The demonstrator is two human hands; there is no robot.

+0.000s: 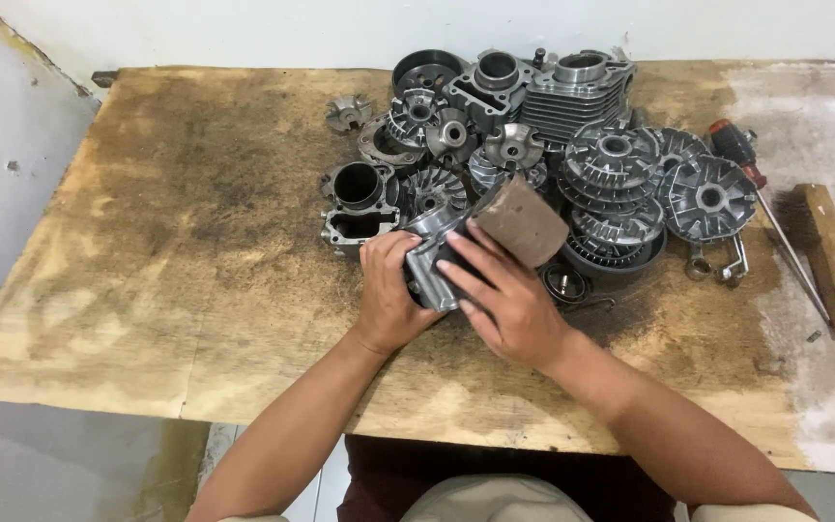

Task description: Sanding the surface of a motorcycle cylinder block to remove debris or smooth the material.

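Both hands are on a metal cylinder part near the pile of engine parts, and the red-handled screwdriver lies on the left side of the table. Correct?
Not quite. The head view shows the red-handled screwdriver on the right side of the table, beside a wooden block. The rest holds: the left hand and right hand are on the metal cylinder part near the pile of engine parts.

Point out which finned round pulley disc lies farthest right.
The finned disc beside the red-handled screwdriver; the other discs are stacked to its left.

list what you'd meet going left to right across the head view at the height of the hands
bare wooden board → left hand → metal cylinder part → right hand → grey block → small wrenches → screwdriver → wooden bar
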